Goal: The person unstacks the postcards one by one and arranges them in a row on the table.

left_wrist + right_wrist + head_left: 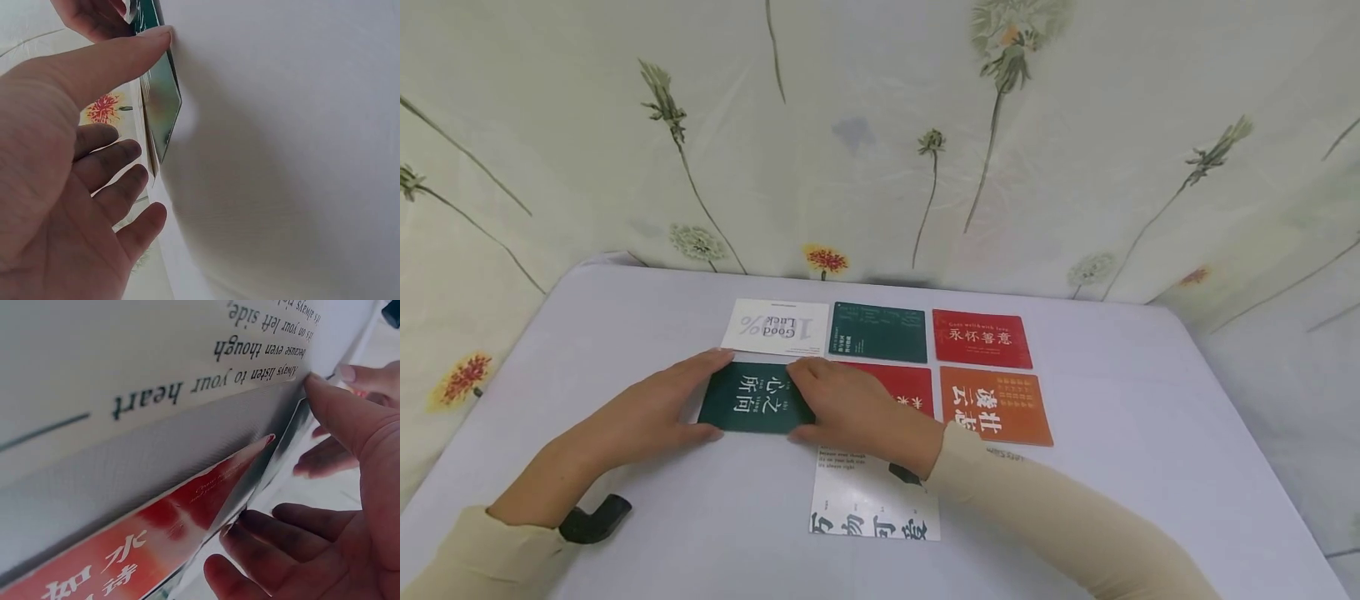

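Note:
A dark green card [754, 400] with white Chinese characters lies at the left end of the nearer row of cards. My left hand [643, 410] holds its left end, thumb at the near edge and fingers by the far corner. At the right end my right hand [857, 408] grips it the same way, thumb near and fingers far. In the left wrist view the left thumb touches the card's edge [164, 94], the other fingers spread loosely. Beneath the right hand, a red card [908, 380] and a white printed card [876, 496] are partly covered.
Behind lie a white "Good Luck" card [748, 333], another green card [883, 337] and a red card [983, 354]. An orange card [1018, 410] sits right of the right hand. The white tabletop [1150, 467] meets a flower-patterned curtain [865, 192] at the back.

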{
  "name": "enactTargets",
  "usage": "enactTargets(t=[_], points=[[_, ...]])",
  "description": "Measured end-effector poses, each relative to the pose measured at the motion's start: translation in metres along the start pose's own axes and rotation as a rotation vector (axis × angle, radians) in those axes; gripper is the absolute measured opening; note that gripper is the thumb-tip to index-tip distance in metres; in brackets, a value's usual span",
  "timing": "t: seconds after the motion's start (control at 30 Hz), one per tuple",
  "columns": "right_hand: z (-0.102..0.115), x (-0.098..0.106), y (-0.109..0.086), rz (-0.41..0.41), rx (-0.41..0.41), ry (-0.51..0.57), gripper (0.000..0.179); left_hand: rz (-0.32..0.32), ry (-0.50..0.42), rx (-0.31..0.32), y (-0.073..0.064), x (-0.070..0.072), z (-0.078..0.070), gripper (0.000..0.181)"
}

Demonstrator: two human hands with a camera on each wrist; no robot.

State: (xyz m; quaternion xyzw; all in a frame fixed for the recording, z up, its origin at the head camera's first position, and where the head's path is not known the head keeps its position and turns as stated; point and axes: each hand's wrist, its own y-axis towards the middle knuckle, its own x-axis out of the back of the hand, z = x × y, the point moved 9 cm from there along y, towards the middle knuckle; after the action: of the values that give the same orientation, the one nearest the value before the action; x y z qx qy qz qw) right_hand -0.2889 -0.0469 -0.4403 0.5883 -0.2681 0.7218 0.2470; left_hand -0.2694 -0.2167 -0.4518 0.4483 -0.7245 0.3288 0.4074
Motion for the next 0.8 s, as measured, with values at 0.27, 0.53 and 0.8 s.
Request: enactTargets(t=[0.27,0.53,0.8], points=[[-0.003,-0.001,0.000,0.000,-0.011,-0.009,0.092,-0.016,0.002,-0.018,0.001,0.001,-0.004,0.090],[-0.024,0.016,-0.028,-0.047,-0.050,0.018,0.093,-0.066,0.060,-0.003,-0.001,0.006,-0.003,0.092],[-0.076,0.068,-0.095,-0.182,-0.206,0.008,0.093,-0.178,0.051,0.064,-0.013,0.032,0.002,0.099]])
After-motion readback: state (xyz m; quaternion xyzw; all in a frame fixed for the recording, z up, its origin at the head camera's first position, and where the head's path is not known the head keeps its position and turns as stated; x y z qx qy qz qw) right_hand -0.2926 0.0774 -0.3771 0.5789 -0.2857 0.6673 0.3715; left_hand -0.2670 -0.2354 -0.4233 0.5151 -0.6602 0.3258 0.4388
